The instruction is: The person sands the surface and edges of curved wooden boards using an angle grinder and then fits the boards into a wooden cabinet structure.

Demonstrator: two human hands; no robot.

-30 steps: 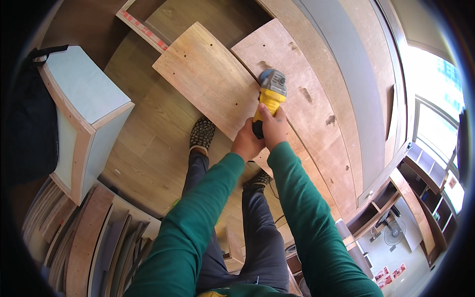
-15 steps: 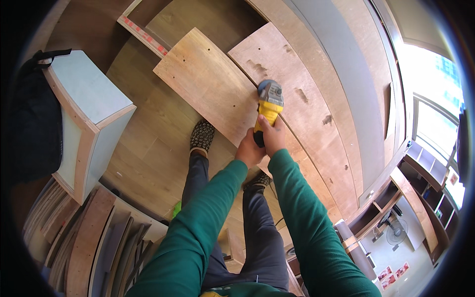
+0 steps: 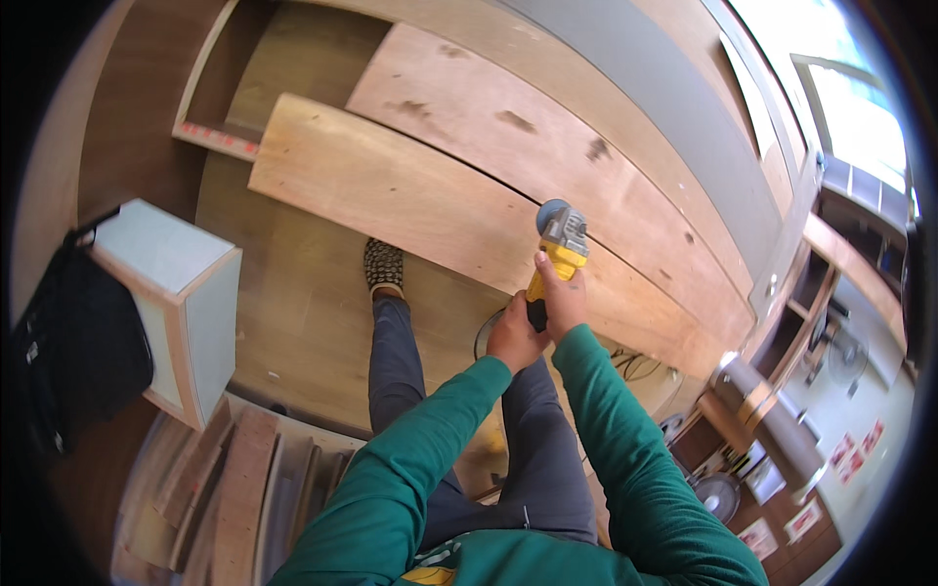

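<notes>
Both my hands hold a yellow and grey angle grinder [image 3: 564, 237] with a blue-grey disc [image 3: 555, 211] on its head. My right hand [image 3: 566, 301] wraps the yellow body, thumb along the top. Around the dark rear end closes my left hand [image 3: 517, 336]. The disc lies over the near wooden plank [image 3: 391, 176], close to the dark gap beside the far plank [image 3: 479, 93]; whether it touches the wood cannot be made out. Brown worn patches mark the far plank, and small dark spots dot the near one.
A pale box with wooden edges [image 3: 210, 308] stands at left, beside a black bag [image 3: 83, 342]. Stacked boards [image 3: 244, 488] fill the lower left. A roll [image 3: 772, 415] and a fan [image 3: 718, 496] are at lower right. Loose cable [image 3: 640, 364] lies beyond my right forearm. My shoe [image 3: 384, 266] is beside the near plank.
The view has turned, so the planks lie flatter across it. My hands and the grinder sit further along the planks toward the right end. Both hands keep their grip.
</notes>
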